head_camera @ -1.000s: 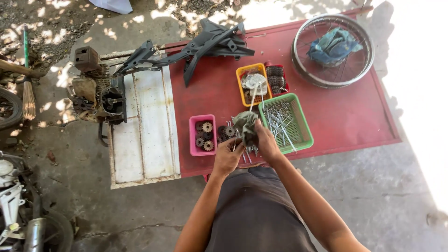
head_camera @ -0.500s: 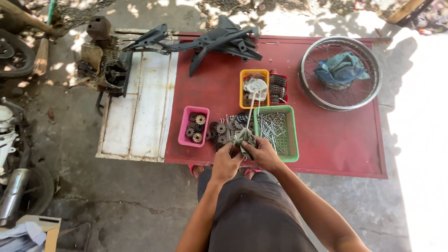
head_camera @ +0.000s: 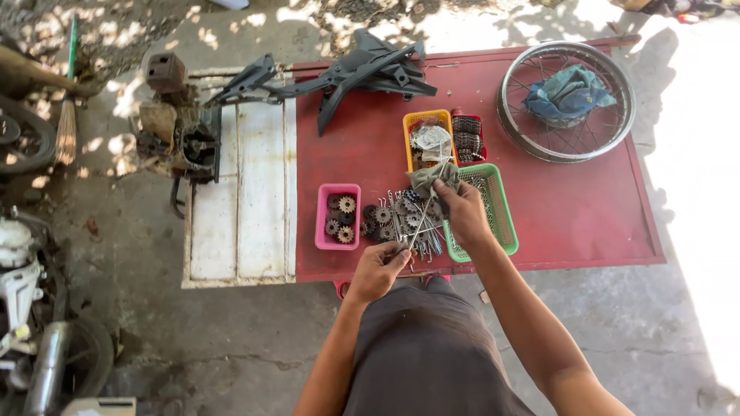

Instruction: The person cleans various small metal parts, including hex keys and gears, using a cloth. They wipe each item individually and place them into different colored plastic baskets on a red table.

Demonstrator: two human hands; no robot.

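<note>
1. I see a thin metal rod, straight and silvery, tilted with its lower end pinched in my left hand and its upper end rising toward the right hand.
2. A crumpled grey-green rag is bunched in my right hand's fingers, wrapped around the rod's upper end, above the near edge of the red desk.
</note>
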